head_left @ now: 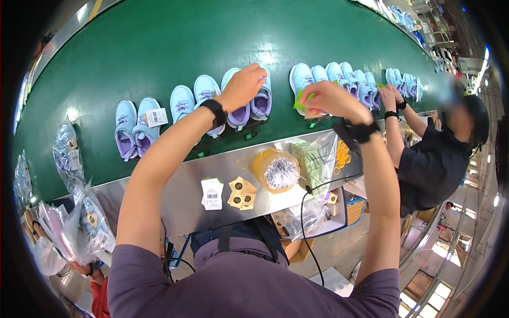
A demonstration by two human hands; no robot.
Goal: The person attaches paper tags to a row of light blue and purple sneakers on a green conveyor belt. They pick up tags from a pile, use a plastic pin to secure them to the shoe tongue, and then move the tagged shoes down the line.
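Pairs of light blue sneakers with purple linings stand in a row on a green work surface (175,32). My left hand (244,87) is over a sneaker (261,103) in the middle of the row, its fingertips pinched at a purple shoelace. Farther right, my right hand (334,99) is closed on a bright green piece (301,102) at the opening of another sneaker (302,76). What kind of thing the green piece is, I cannot tell. To the left, a white tag (156,117) lies on a sneaker (142,132).
A metal ledge (175,196) holds white tags (212,194), brown cards (242,193), a round tub of clear plastic fasteners (281,172) and yellow rubber bands (342,157). Bagged sneakers (68,153) lie at left. A co-worker in black (435,164) works at right; another person's red sleeve (99,297) shows lower left.
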